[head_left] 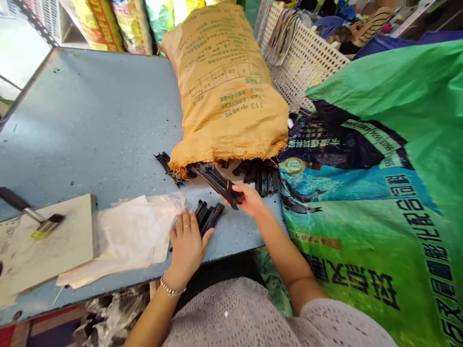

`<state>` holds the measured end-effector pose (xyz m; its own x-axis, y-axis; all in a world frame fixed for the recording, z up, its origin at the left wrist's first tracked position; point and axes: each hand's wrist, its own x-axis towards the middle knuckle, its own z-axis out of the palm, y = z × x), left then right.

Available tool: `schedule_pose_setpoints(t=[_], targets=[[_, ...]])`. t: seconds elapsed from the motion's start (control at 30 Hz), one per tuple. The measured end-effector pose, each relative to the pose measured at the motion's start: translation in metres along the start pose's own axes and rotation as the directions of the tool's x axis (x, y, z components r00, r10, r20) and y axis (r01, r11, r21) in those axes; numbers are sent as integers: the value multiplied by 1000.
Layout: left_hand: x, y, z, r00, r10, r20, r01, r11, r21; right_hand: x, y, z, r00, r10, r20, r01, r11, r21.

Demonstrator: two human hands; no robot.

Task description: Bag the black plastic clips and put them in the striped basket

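My right hand (249, 198) is closed around the ends of a few long black plastic strips (219, 183), just in front of the orange woven sack's mouth. My left hand (190, 238) lies with fingers stretched out and thumb apart, at the side of a small pile of similar black strips (209, 216) on the blue table (137, 120). The orange sack (231, 96) lies on the table, its frayed mouth toward me. More black strips (266, 178) lie below the mouth at right, and others (164, 163) stick out at its left corner.
Left of my hands are a clear plastic bag (137, 231) and a board (68, 246) with a brush (48, 224) on it. A big green printed sack (361, 193) covers the right side. Behind stand a white perforated basket (304, 58) and several colourful bags (99, 24).
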<state>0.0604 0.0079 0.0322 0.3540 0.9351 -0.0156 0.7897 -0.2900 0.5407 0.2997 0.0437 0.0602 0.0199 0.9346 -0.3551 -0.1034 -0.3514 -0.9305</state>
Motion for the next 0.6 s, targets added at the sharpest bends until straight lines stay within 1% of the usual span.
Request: schedule_pose_setpoints(t=[0.03, 0.07, 0.1, 0.13, 0.17, 0.2, 0.23, 0.27, 0.3, 0.33, 0.37, 0.4, 0.43, 0.47, 0.5, 0.57, 0.6], targets=[[1, 3, -3, 1000, 4, 6, -3, 988, -154, -11, 9, 9, 996, 50, 79, -58, 992, 111], [3, 6, -7, 1000, 2, 24, 6, 942, -335, -22, 16, 20, 983, 83, 162, -111, 980, 168], [6, 10, -11, 999, -13, 49, 37, 850, -525, -32, 23, 31, 965, 101, 242, -146, 974, 175], [10, 14, -16, 995, -47, 83, 92, 711, -697, -41, 27, 41, 944, 102, 314, -152, 979, 136], [15, 17, -21, 988, -96, 121, 154, 542, -826, -48, 29, 50, 930, 86, 359, -113, 992, 56], [19, 20, -26, 976, -151, 159, 206, 382, -901, -53, 28, 56, 935, 44, 353, -26, 998, -56], [22, 22, -31, 962, -200, 187, 237, 264, -935, -55, 25, 61, 953, -31, 301, 93, 977, -194], [24, 23, -36, 952, -226, 205, 252, 202, -947, -53, 20, 63, 965, -144, 221, 216, 912, -349], [24, 24, -41, 951, -223, 215, 259, 189, -947, -49, 13, 63, 948, -282, 149, 318, 806, -500], [24, 24, -45, 954, -201, 221, 262, 208, -942, -41, 6, 62, 903, -415, 109, 387, 678, -624], [23, 25, -48, 957, -175, 230, 267, 232, -935, -32, -1, 60, 847, -518, 117, 436, 552, -711], [22, 25, -50, 956, -155, 249, 281, 244, -928, -23, -7, 58, 801, -576, 162, 473, 445, -760], [21, 24, -52, 951, -144, 274, 302, 243, -922, -14, -11, 57, 775, -594, 214, 497, 366, -786], [22, 23, -52, 945, -147, 291, 320, 240, -917, -7, -14, 57, 768, -591, 246, 504, 321, -802], [23, 22, -53, 941, -165, 296, 329, 241, -913, -4, -15, 58, 777, -575, 256, 495, 307, -813], [28, 16, -51, 940, -220, 261, 316, 270, -910, -9, -9, 65, 801, -533, 271, 489, 322, -811], [31, 13, -51, 941, -248, 231, 300, 293, -908, -17, -3, 70, 800, -519, 300, 511, 327, -795]])
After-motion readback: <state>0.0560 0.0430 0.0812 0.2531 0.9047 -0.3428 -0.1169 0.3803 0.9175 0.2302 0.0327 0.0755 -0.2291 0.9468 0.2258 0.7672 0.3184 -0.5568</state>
